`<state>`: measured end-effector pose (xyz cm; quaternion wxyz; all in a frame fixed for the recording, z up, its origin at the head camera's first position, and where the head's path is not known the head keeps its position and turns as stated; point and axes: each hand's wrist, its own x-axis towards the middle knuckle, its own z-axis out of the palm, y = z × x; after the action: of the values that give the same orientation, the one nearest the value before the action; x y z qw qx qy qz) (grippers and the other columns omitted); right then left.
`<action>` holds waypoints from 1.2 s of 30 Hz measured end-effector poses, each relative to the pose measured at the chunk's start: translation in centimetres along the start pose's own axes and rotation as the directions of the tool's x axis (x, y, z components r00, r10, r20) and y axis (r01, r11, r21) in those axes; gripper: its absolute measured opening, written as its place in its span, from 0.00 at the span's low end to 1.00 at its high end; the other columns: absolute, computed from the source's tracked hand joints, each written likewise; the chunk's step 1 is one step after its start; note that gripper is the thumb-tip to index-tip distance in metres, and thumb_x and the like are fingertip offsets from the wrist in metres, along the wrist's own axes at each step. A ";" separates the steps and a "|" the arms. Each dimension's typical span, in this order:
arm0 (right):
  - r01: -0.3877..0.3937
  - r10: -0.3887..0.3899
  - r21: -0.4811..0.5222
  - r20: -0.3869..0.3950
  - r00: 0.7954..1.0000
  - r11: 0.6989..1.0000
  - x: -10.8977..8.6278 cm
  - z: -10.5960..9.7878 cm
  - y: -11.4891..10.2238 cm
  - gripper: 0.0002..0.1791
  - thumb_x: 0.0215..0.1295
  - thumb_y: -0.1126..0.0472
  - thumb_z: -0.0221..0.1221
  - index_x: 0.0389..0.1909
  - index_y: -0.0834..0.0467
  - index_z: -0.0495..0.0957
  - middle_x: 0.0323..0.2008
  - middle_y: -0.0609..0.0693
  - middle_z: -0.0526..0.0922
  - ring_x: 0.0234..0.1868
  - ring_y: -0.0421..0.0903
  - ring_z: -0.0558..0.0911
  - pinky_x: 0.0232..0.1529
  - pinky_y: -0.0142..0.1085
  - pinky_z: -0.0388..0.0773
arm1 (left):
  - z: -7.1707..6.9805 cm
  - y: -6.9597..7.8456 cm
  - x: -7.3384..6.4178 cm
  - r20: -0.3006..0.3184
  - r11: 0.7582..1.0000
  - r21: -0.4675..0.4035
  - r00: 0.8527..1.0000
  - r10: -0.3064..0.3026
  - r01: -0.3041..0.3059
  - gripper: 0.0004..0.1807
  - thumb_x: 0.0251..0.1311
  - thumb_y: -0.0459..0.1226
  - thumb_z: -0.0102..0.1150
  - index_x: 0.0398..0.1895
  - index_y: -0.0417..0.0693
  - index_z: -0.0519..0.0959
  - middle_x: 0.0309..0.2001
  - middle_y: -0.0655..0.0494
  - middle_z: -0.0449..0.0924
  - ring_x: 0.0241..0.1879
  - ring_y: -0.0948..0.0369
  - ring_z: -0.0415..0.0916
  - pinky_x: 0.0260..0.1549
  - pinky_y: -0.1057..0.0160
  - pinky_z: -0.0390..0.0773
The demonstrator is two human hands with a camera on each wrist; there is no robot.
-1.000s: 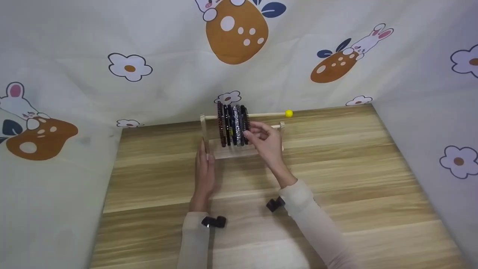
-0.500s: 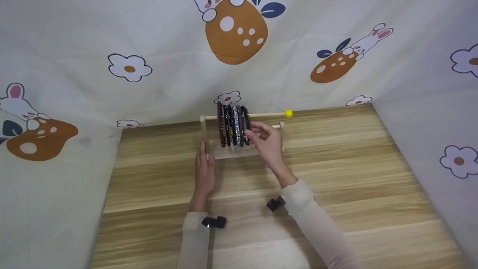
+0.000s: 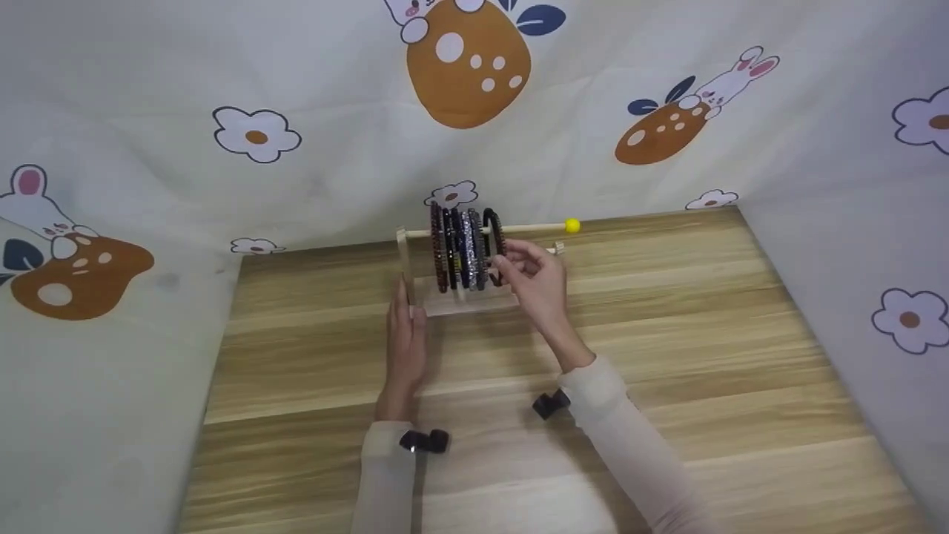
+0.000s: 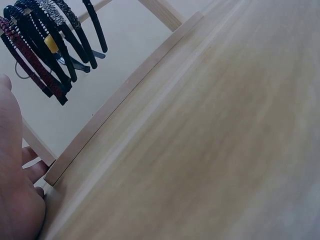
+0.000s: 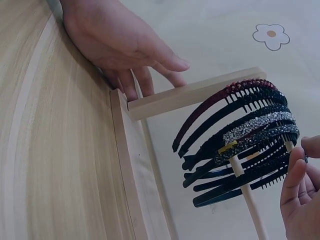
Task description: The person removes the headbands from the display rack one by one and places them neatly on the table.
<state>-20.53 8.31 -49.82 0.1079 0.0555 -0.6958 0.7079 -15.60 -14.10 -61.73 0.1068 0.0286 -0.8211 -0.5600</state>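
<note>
Several headbands (image 5: 260,121), some glittery silver, dark red or black, hang on the upper rod of a wooden rack (image 3: 404,256). My right hand (image 3: 543,289) pinches the rightmost one, a black toothed headband (image 3: 498,231), between thumb and fingertips. This band is still looped round the rod, a small gap apart from the rest. My left hand (image 3: 406,348) rests against the rack's left upright with its fingers extended along the outer side. In the right wrist view, the left fingertips pass partly behind that upright (image 5: 190,95).
A yellow ball (image 3: 572,225) caps the rod's right end. The rack's base rail (image 4: 125,92) lies on the wood-grain table (image 3: 667,356). Behind it rises a pale cloth (image 3: 326,96) printed with rabbits and flowers. Black wrist cameras (image 3: 425,440) sit at both sleeves.
My right hand has moved slightly right along the rod with the rightmost headband, opening a gap between it and the others. The left hand has stayed in place.
</note>
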 end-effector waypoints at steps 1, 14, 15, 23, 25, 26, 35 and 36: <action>0.003 -0.003 -0.001 -0.001 1.000 1.000 0.0 -0.1 0.0 0.14 0.69 0.74 0.73 0.53 0.73 0.87 0.32 0.49 0.90 0.26 0.45 0.84 0.24 0.27 0.81 | 0.0 0.0 0.0 0.000 1.000 0.001 1.000 0.003 -0.003 0.36 0.90 0.48 0.36 0.93 0.51 0.44 0.91 0.44 0.44 0.87 0.36 0.45 0.78 0.20 0.46; 0.027 -0.027 0.008 -0.030 0.999 1.000 -0.2 -0.7 -0.6 0.14 0.68 0.76 0.71 0.53 0.73 0.86 0.38 0.59 0.91 0.30 0.38 0.84 0.31 0.27 0.84 | 0.0 0.0 0.0 -0.002 1.000 0.010 1.000 -0.007 0.007 0.36 0.90 0.46 0.37 0.93 0.52 0.45 0.91 0.43 0.44 0.87 0.35 0.46 0.78 0.19 0.47; 0.027 -0.027 0.010 -0.032 0.999 1.000 -0.2 -0.8 -0.7 0.14 0.68 0.76 0.71 0.53 0.74 0.86 0.38 0.58 0.91 0.30 0.38 0.84 0.31 0.27 0.84 | 0.0 0.0 0.0 -0.003 1.000 0.008 1.000 -0.006 0.006 0.36 0.90 0.46 0.38 0.93 0.52 0.45 0.91 0.42 0.44 0.87 0.34 0.46 0.78 0.19 0.47; 0.032 -0.031 0.020 -0.048 0.998 0.999 -0.2 -1.3 -1.3 0.15 0.70 0.75 0.71 0.54 0.74 0.86 0.36 0.49 0.89 0.29 0.37 0.82 0.27 0.25 0.80 | 0.0 0.0 0.0 0.000 1.000 0.003 1.000 -0.017 0.017 0.36 0.90 0.45 0.39 0.93 0.52 0.46 0.91 0.41 0.46 0.86 0.33 0.48 0.78 0.19 0.48; 0.035 -0.034 0.018 -0.049 0.998 0.999 -0.2 -1.4 -1.4 0.14 0.70 0.74 0.71 0.54 0.73 0.86 0.36 0.48 0.89 0.28 0.37 0.82 0.26 0.25 0.78 | 0.0 0.1 0.1 0.003 1.000 0.003 1.000 -0.017 0.017 0.36 0.90 0.45 0.38 0.93 0.53 0.45 0.91 0.42 0.45 0.86 0.33 0.47 0.77 0.18 0.47; 0.038 -0.037 0.022 -0.047 0.998 0.999 -0.2 -1.4 -1.5 0.14 0.70 0.74 0.71 0.54 0.73 0.86 0.35 0.48 0.89 0.28 0.37 0.82 0.26 0.25 0.78 | 0.0 0.1 0.1 0.004 1.000 0.001 1.000 -0.014 0.014 0.36 0.90 0.45 0.38 0.93 0.53 0.45 0.91 0.43 0.45 0.86 0.33 0.46 0.77 0.18 0.46; 0.076 -0.074 0.038 -0.049 0.996 0.996 -0.1 -1.8 -2.2 0.14 0.70 0.75 0.71 0.54 0.74 0.86 0.34 0.46 0.88 0.27 0.40 0.82 0.24 0.25 0.77 | 0.1 0.1 0.1 0.012 1.000 -0.006 1.000 -0.011 0.011 0.36 0.90 0.47 0.37 0.93 0.54 0.43 0.91 0.44 0.43 0.87 0.32 0.43 0.77 0.17 0.44; 0.078 -0.076 0.035 -0.050 0.996 0.996 -0.1 -1.8 -2.3 0.14 0.70 0.75 0.71 0.53 0.74 0.86 0.34 0.46 0.88 0.27 0.41 0.82 0.24 0.25 0.77 | 0.1 0.1 0.1 0.012 1.000 -0.007 1.000 -0.012 0.012 0.36 0.90 0.47 0.37 0.93 0.54 0.43 0.91 0.44 0.44 0.87 0.32 0.44 0.77 0.17 0.44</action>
<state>-19.74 10.10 -47.68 0.1511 0.0672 -0.6771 0.7171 -15.73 -14.02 -61.64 0.0986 0.0300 -0.8196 -0.5636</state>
